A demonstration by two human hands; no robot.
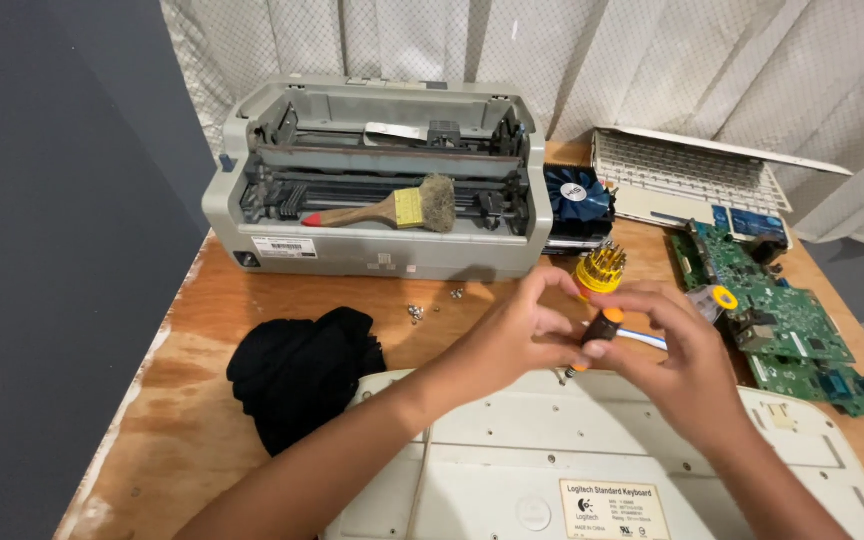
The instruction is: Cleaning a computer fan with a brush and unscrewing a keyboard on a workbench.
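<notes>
My left hand (512,335) and my right hand (677,355) meet above an upturned cream keyboard (512,470). Both pinch a small screwdriver (600,328) with a black and orange handle; its tip points down at the keyboard's back edge. Just beyond my fingers stands a round yellow bit holder (599,267) with several bits in it. Behind it a white and blue cable (645,340) peeks out from under my right hand.
An opened grey printer (377,255) with a paintbrush (392,208) inside stands at the back. A black cloth (302,370) lies left, loose screws (417,312) near it. Green circuit boards (792,325), a blue fan (575,195) and a cream laptop part (687,175) lie right.
</notes>
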